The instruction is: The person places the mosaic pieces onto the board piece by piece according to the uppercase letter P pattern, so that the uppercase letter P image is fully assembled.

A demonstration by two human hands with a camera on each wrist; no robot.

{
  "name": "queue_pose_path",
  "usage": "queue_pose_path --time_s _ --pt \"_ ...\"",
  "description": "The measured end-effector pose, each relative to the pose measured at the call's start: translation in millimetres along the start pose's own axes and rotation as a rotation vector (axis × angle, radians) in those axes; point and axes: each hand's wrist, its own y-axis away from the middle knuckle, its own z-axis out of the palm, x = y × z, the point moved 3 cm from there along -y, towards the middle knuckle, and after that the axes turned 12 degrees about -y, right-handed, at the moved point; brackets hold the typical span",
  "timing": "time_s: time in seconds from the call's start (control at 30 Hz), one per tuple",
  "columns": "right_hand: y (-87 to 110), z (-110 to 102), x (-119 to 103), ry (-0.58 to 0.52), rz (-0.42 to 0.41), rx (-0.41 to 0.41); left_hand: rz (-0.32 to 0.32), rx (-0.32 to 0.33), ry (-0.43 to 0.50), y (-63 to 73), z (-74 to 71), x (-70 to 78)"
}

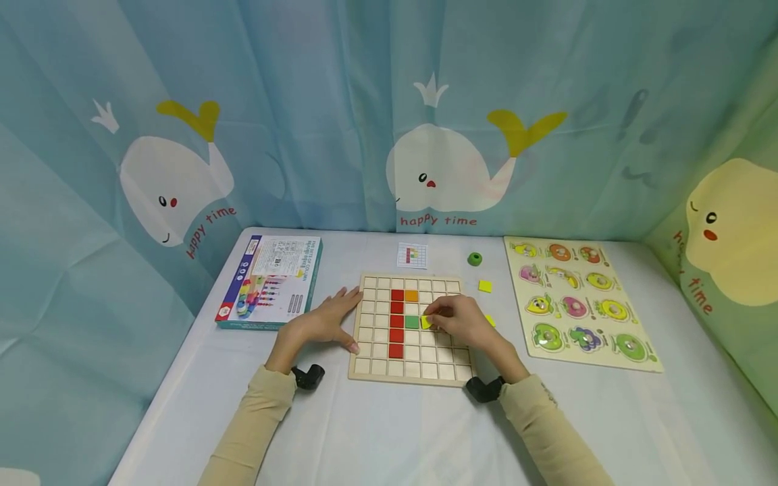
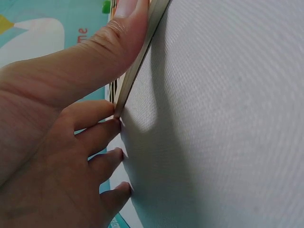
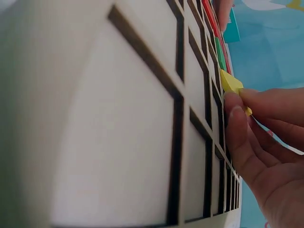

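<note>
A wooden grid board [image 1: 377, 366] lies on the table between the hands. Red square tiles [image 1: 396, 335] form a column in it, with an orange tile [image 1: 411, 296] beside the top one and a green tile [image 1: 412, 322] beside the middle one. Just right of the green tile, my right hand [image 1: 458, 320] pinches a yellow tile [image 3: 231, 81] between thumb and fingertips; in the right wrist view the tile is tilted over the grid. My left hand [image 1: 325, 320] rests along the board's left edge, fingers spread and fairly straight, thumb against the rim in the left wrist view.
Behind the board lies a small pattern card [image 1: 412, 256]. A green bead [image 1: 475, 258] and a loose yellow tile [image 1: 485, 286] are at its right; another yellow tile [image 1: 490, 320] shows partly behind the right hand. A boxed toy [image 1: 270, 280] stands left, a fruit puzzle board [image 1: 580, 304] right.
</note>
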Motion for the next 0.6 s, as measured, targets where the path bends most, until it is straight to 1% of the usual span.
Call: queue_pose_path --time_s 0.1,0.23,0.47,0.6 --pt "0.9 -0.6 0.0 0.023 0.011 0.01 -0.003 -0.003 0.005 -0.2 0.6 0.5" --pt "2.5 -2.2 -0.1 0.023 0.006 0.017 -0.016 -0.013 0.011 0.3 0.6 1.1" --pt "5.3 -5.2 -0.4 -0.043 -0.027 0.006 -0.019 -0.016 0.01 0.9 0.5 1.2" --pt "8.4 -8.9 3.0 -0.007 -0.034 0.023 -0.02 -0.011 0.008 0.5 0.9 1.1"
